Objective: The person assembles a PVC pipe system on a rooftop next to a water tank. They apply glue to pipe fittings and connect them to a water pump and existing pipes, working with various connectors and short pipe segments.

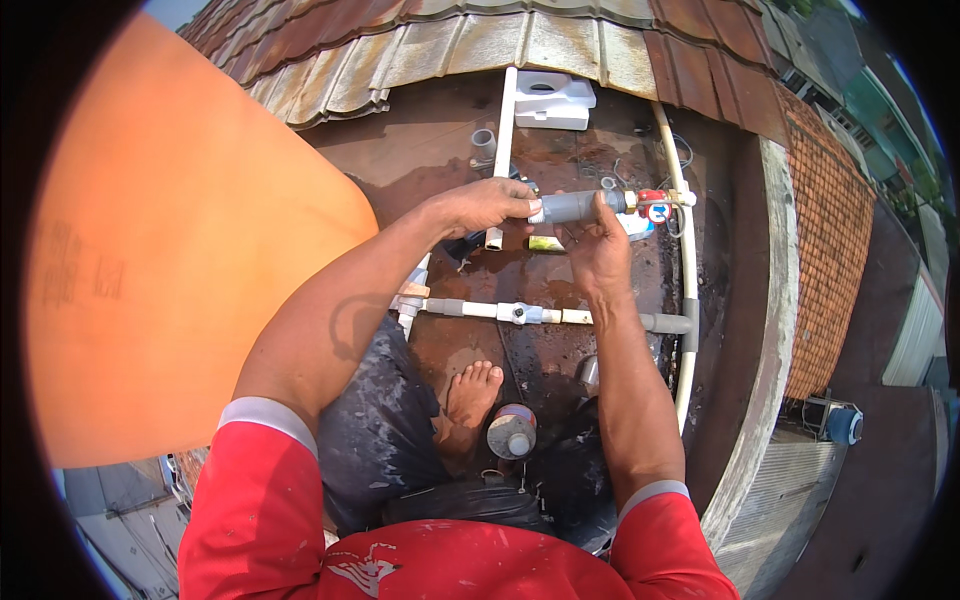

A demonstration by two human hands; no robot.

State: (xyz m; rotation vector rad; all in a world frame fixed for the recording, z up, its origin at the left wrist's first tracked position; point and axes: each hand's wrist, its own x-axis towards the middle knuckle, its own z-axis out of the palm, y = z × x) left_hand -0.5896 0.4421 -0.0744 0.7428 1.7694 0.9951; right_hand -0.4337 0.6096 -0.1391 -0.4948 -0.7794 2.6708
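your left hand (485,205) is closed in a grip around the left end of a short grey pipe (580,206), fingers curled over its white end. your right hand (597,250) comes up from below, fingers bent around the same pipe near its middle, so both hands hold it level above the rusty brown roof (440,140). the pipe's right end meets a red valve (652,203) joined to a white pipe (686,280) that curves along the roof's edge. lower down, a second pipe run (520,313) (white and grey pieces with a fitting in the middle) lies crosswise near your bare foot (470,395). a round can (511,431) stands just beside that foot. a white box (553,100) sits by the tiles.
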